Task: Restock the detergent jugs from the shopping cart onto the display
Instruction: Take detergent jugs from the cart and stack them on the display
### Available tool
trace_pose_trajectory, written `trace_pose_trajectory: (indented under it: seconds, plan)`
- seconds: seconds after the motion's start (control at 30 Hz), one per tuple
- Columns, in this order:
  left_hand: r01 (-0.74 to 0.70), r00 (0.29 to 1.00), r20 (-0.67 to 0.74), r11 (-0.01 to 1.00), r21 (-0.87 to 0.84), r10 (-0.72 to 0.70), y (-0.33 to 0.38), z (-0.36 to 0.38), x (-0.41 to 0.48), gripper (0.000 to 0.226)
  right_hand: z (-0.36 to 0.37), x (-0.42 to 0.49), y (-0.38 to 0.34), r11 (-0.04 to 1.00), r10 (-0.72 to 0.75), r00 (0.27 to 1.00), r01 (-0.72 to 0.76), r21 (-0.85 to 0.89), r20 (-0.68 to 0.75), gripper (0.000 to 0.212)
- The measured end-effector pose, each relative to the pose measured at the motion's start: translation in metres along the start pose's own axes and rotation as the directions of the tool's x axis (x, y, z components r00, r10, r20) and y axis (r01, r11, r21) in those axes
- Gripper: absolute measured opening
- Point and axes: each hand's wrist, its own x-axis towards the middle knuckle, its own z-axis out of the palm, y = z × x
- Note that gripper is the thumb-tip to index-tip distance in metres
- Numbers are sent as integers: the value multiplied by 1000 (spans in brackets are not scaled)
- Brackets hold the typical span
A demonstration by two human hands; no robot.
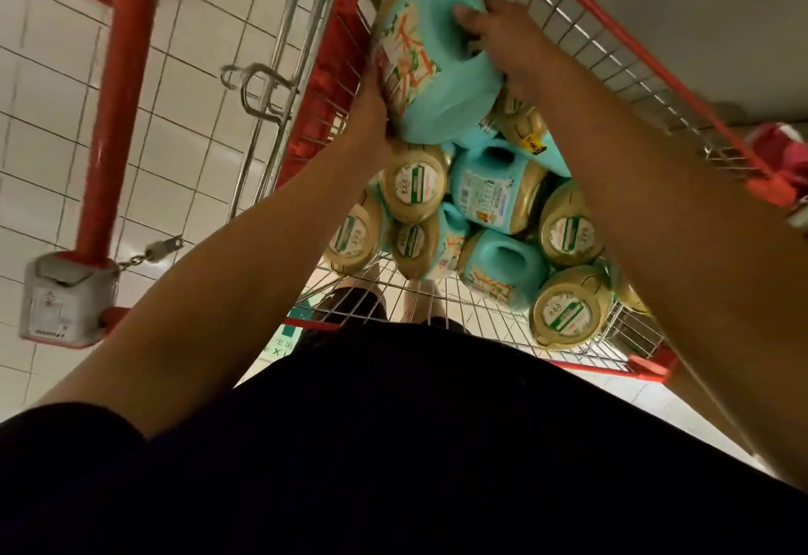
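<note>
1. The jug [437,73] is up in the air, teal, lying on its side above the cart [612,51], held between both hands.
2. It sits clear of the pile, with its label side turned to the left and its handle opening facing the right hand [507,43].
3. The right hand comes over the top, fingers curled and hooked into that handle opening, gripping it.
4. The left hand [371,108] is at the jug's lower left edge, pressed against the label side from below.
5. Its fingers go out of sight behind the jug, so I cannot tell how far they curl; motion blur does not help.
6. Down in the cart the other jugs [494,191] lie heaped together, touching, some showing gold caps towards the camera, some showing teal sides.
7. They fill the near right part of the basket, just below the lifted jug.
8. The cart's red handle bar [127,95] runs up the left, with a grey lock box [70,296] on its near end, above a white tiled floor [52,117].
</note>
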Motion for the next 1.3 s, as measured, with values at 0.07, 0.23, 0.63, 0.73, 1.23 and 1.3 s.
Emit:
trace_pose_trajectory:
  seconds: [0.07,0.23,0.63,0.73,1.23,1.3]
  plan:
    - [-5,1000,-4,1000,-4,5,0,-1,-1,54,1,-12,8,996,-2,1000,3,91,-2,40]
    - [-21,1000,24,998,59,20,-4,-12,-13,65,9,-70,35,930,-20,996,53,364,-92,47]
    - [-113,913,387,836,536,-125,-48,43,-116,76,2,-255,140,520,149,932,210,828,-331,56]
    - [-218,887,449,759,614,-109,-82,64,-152,55,-4,-305,164,439,209,883,298,847,-420,56]
    - [-390,725,538,387,835,-431,-358,94,-301,75,6,-553,386,263,483,659,518,814,-576,56]
    - [-426,697,531,317,847,-481,-407,93,-321,79,10,-591,426,263,517,615,547,794,-595,62]
